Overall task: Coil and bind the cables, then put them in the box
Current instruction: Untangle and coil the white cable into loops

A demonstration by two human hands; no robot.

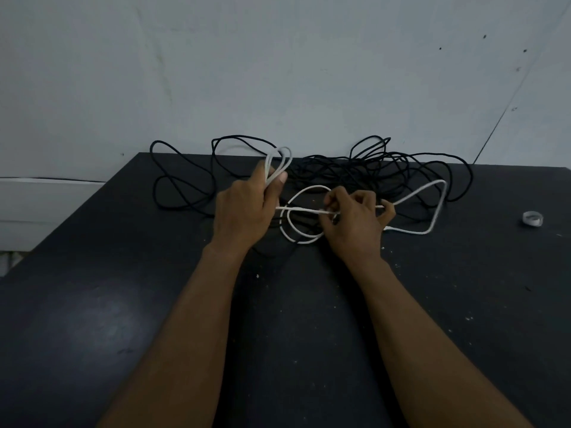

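A white cable [432, 208] lies in loose loops on the dark table [123, 304]. My left hand [244, 208] grips a bunch of its loops, which stick up past my thumb. To the right, my right hand [355, 222] pinches a straight stretch of the same cable between thumb and fingers. One loop hangs below between the hands and a long bend runs off to the right. Behind them a tangled black cable [355, 168] sprawls along the table's far edge. No box is in view.
A small white roll of tape or binding strap [532, 218] sits near the table's right edge. A pale wall [278, 72] rises directly behind the table. The table's left edge runs diagonally toward me.
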